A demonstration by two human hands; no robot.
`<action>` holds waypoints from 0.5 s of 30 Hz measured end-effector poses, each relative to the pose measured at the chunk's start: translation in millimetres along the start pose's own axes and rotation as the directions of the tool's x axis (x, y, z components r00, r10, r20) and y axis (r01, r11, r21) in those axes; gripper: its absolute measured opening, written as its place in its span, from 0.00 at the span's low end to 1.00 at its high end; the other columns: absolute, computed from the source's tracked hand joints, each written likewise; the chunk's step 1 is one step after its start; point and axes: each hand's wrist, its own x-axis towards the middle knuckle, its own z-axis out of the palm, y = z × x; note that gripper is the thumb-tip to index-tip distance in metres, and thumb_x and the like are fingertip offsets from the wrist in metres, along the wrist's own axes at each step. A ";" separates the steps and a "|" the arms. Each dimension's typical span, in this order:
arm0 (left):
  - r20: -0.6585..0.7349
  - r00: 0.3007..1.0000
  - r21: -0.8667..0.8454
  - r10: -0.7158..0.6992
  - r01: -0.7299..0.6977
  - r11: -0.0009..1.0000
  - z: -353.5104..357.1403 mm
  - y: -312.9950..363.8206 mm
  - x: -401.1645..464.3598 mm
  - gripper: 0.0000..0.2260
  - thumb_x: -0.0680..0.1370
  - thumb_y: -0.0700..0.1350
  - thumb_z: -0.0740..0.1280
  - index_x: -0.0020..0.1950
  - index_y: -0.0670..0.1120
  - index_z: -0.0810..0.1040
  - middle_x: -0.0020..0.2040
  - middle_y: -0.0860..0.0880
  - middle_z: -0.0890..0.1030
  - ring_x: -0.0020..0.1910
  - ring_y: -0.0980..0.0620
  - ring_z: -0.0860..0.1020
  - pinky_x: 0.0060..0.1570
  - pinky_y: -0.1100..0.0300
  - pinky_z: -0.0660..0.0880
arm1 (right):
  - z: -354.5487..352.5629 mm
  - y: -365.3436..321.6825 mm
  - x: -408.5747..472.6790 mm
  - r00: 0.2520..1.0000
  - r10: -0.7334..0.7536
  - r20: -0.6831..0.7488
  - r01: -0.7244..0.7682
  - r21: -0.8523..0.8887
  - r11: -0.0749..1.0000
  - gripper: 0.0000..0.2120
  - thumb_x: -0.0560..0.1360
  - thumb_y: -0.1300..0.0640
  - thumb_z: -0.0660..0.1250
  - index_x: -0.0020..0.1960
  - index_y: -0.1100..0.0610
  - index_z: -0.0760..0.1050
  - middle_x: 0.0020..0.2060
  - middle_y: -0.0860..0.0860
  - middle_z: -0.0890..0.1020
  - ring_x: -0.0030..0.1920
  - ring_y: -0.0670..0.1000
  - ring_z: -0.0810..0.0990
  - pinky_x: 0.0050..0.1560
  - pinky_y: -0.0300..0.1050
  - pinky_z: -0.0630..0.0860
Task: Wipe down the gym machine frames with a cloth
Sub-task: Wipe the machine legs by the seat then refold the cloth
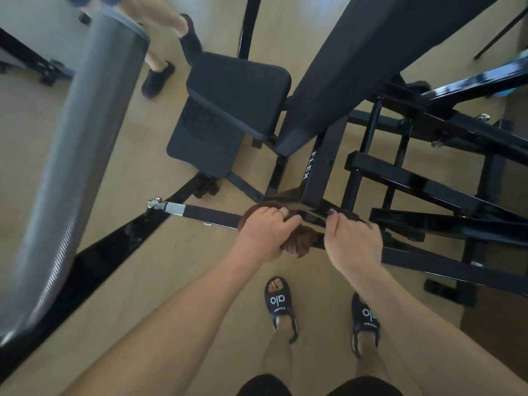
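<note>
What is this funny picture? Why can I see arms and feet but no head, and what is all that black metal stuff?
The camera sits on a person's head and looks down, so you see what they see: their own two arms, their feet in black sandals, and the light wooden floor.

The black metal is a gym machine frame, with the word FLEX on one post. The dark padded part is its seat.

The left hand grips a brown cloth bunched against a black bar of the frame, to wipe it clean. The right hand holds the frame beside the cloth.

The big grey tube on the left is another part of the gym gear, close to the camera. At the top, another person's legs stand nearby.
</note>
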 end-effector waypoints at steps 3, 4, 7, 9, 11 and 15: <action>-0.001 0.997 -0.008 -0.072 0.072 0.997 2.0 -43.7 -20.6 0.25 0.74 0.53 0.76 0.68 0.53 0.72 0.60 0.49 0.80 0.60 0.46 0.79 0.66 0.51 0.71 | -6.0 -38.8 2.2 0.997 -0.025 0.070 0.026 -0.006 1.000 0.22 0.85 0.51 0.47 0.57 0.52 0.80 0.34 0.48 0.79 0.34 0.52 0.79 0.44 0.48 0.73; -0.003 0.992 -0.023 -0.129 0.129 0.991 2.6 -63.8 -32.3 0.23 0.72 0.52 0.77 0.65 0.53 0.73 0.56 0.49 0.80 0.57 0.46 0.79 0.64 0.51 0.72 | -6.0 -41.4 3.3 0.996 0.002 0.093 -0.002 0.007 1.000 0.25 0.85 0.50 0.45 0.51 0.54 0.81 0.31 0.48 0.78 0.31 0.52 0.78 0.38 0.46 0.74; -0.139 0.927 -0.047 -0.348 0.345 0.938 11.3 -122.7 -65.5 0.20 0.68 0.48 0.79 0.57 0.50 0.76 0.46 0.48 0.79 0.48 0.44 0.78 0.56 0.49 0.73 | -0.7 -39.3 2.4 0.997 0.062 0.047 -0.064 0.051 0.997 0.31 0.86 0.46 0.45 0.34 0.54 0.77 0.23 0.47 0.74 0.24 0.50 0.75 0.30 0.41 0.74; -0.158 0.891 -0.064 -0.425 0.420 0.905 15.7 -133.7 -69.7 0.17 0.68 0.47 0.78 0.53 0.48 0.76 0.42 0.48 0.76 0.44 0.43 0.76 0.51 0.49 0.72 | -0.7 -40.2 2.9 0.997 0.062 0.038 -0.065 0.076 0.995 0.31 0.86 0.46 0.45 0.30 0.54 0.71 0.22 0.46 0.71 0.22 0.48 0.72 0.28 0.39 0.70; -0.105 0.891 -0.051 -0.441 0.438 0.898 15.4 -128.0 -62.9 0.16 0.68 0.46 0.78 0.51 0.49 0.76 0.40 0.49 0.73 0.43 0.43 0.75 0.50 0.48 0.71 | 0.7 -39.6 5.0 0.997 0.058 0.045 -0.062 0.094 0.994 0.30 0.86 0.46 0.45 0.29 0.53 0.68 0.22 0.46 0.72 0.24 0.48 0.75 0.29 0.40 0.74; -0.062 0.889 0.009 -0.454 0.455 0.890 13.9 -119.5 -57.6 0.20 0.68 0.46 0.79 0.55 0.49 0.77 0.48 0.46 0.80 0.50 0.42 0.78 0.60 0.46 0.71 | 1.9 -38.7 4.6 0.998 0.046 0.035 -0.049 0.097 0.994 0.31 0.86 0.46 0.45 0.30 0.53 0.71 0.23 0.47 0.74 0.26 0.49 0.78 0.32 0.43 0.79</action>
